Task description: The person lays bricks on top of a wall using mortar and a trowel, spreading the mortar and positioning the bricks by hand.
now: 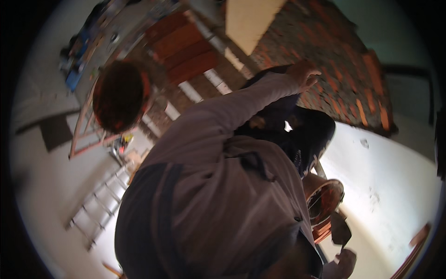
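Observation:
My left arm, in a greyish sleeve, reaches across to the upper right. My left hand [304, 75] is beside a rough brick wall [325, 51] with grey mortar between its courses; its fingers look apart, with nothing seen in them. Whether it touches the wall I cannot tell. At the lower right, my right hand [344, 262] grips a trowel [341, 229] by its handle end, the dark blade pointing away from the hand. Just beyond the blade stands a bucket [338, 188] with a mortar-smeared rim. My torso and dark-clad legs hide much of the middle.
Red bricks [181, 44] lie stacked on spaced planks [190, 91]. A round tub [120, 95] with dark contents stands left of them, by a metal frame [80, 132]. A ladder [100, 204] is at lower left. More bricks [321, 231] lie under the bucket. A pale wall [371, 172] rises at right.

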The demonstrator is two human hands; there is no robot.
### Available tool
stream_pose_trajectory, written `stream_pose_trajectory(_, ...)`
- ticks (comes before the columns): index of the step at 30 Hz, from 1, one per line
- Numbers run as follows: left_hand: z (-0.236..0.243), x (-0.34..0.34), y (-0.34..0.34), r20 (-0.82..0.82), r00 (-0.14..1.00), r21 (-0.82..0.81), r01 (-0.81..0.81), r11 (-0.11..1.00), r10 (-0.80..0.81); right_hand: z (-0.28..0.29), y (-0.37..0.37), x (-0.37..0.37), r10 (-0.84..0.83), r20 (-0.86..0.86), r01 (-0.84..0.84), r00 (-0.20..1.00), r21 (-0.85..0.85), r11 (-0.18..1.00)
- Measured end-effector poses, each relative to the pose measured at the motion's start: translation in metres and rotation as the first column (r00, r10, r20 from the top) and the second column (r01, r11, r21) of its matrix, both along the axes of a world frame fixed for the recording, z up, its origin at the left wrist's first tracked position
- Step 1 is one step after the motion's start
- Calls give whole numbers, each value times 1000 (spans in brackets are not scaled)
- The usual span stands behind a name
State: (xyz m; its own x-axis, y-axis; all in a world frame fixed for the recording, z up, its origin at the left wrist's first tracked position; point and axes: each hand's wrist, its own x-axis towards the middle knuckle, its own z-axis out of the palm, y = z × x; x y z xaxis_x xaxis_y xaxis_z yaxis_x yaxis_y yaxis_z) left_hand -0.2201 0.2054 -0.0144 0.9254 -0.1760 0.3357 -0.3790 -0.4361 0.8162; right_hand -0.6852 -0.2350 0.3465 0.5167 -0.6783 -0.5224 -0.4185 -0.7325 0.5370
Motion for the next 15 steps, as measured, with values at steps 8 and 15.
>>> stream_pose_trajectory(8,76,-62,-54,-216,604,-9,785,620,-767,-144,84,99,328,482,-317,813,-107,943)
stream_pose_trajectory(15,69,-130,-113,-364,410,-142,863,484,-837,-166,115,47,338,254,-337,906,-47,940)
